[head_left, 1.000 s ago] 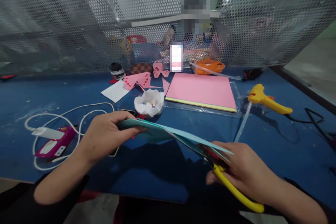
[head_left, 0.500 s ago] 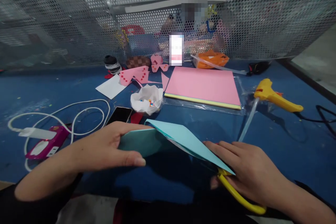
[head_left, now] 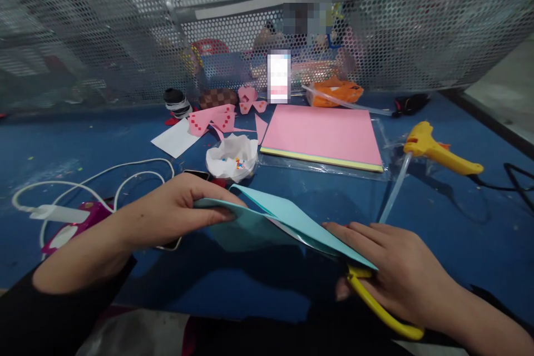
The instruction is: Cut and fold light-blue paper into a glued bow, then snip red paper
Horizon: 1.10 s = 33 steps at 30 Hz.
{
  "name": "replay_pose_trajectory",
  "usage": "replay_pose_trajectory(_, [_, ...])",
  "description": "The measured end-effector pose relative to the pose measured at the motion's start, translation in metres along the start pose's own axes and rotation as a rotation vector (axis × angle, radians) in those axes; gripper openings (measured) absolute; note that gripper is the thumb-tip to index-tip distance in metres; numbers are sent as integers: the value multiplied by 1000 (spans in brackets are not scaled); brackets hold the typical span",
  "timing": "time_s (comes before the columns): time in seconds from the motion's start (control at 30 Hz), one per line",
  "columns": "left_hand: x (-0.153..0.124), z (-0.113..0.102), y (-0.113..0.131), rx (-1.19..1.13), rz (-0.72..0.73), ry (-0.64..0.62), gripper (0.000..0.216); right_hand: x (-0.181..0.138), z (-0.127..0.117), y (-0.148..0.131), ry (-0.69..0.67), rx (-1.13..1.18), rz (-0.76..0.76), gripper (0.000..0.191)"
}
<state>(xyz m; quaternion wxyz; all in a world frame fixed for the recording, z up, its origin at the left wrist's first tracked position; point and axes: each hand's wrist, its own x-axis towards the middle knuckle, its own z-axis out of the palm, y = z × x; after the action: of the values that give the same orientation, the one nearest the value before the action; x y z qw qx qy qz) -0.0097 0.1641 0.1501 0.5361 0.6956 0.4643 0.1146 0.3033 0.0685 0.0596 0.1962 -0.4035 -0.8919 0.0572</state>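
Light blue folded paper spans the space between my two hands, above the table. At its left end, my left hand pinches the sheet, thumb on the near side. My right hand is wrapped around yellow-handled scissors, its upper fingers against the paper's right end. A strip of blade shows along the paper's lower fold; most of the blades are hidden. Left of centre, beyond the paper, stands a white paper-lined bowl with small colourful bits in it.
A pink paper stack lies beyond my hands. To the right sits a yellow glue gun with its cord. Pink paper cutouts, a lit phone and a magenta power strip with white cable surround the workspace. A perforated metal screen rises behind.
My left thumb has come up and closed onto the paper's left part. The paper's left flap has shifted and opened differently; the right hand and scissors have barely moved.
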Motion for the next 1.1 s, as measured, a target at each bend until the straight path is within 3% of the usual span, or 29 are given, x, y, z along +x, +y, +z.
replay_pose_trajectory(0.03, [1,0,-2,60,1,-66,16,0,-1,0,-4,13,2,45])
replay_pose_trajectory(0.27, [3,-1,-10,-1,-85,-169,19,5,-6,-4,-24,97,14,44])
replay_pose_trajectory(0.57, [8,4,-14,16,-91,-140,17,6,-3,-5,3,133,21,36])
replay_pose_trajectory(1.1, [11,4,-23,-10,-96,-169,16,7,3,-5,-12,121,-19,41])
